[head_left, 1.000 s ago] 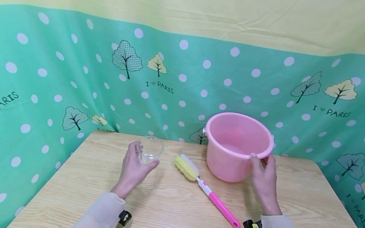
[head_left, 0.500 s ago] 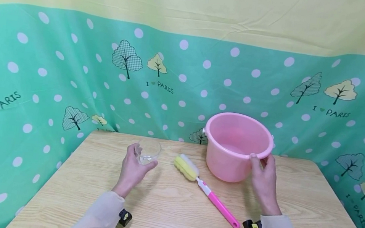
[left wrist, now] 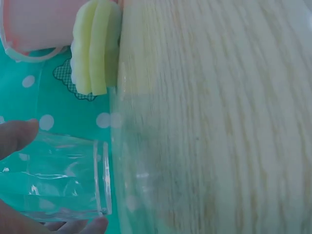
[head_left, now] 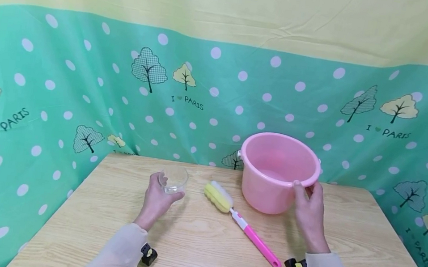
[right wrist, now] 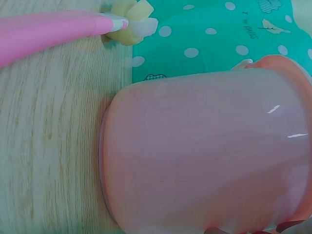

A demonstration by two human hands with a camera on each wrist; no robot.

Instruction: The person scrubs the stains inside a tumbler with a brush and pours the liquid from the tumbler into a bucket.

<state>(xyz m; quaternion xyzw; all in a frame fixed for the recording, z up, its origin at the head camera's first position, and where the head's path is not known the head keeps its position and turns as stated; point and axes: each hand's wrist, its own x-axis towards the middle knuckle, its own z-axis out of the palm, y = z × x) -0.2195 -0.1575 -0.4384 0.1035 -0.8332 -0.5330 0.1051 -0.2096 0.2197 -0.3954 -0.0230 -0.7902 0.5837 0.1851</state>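
Observation:
My left hand (head_left: 157, 202) holds a clear glass cup (head_left: 173, 180), thumb on one side and fingers on the other. In the left wrist view the cup (left wrist: 58, 178) stands upright, its base close over the tabletop. On the right, a pink bucket (head_left: 267, 193) stands near the back of the table. My right hand (head_left: 309, 213) grips its rim, the thumb over the edge and the fingers around the outside. The right wrist view shows mostly the bucket's side wall (right wrist: 195, 151), with only fingertips at the bottom edge. Inside, the visible part of the bucket shows only bare pink plastic.
Between the hands lies a bottle brush (head_left: 244, 224) with a yellow and white sponge head and a pink handle, pointing toward the right forearm. The wooden table (head_left: 109, 192) ends against a green dotted curtain (head_left: 204, 82).
My left hand and the cup have come down slightly, a little nearer to me. The right hand, bucket and brush have stayed where they were.

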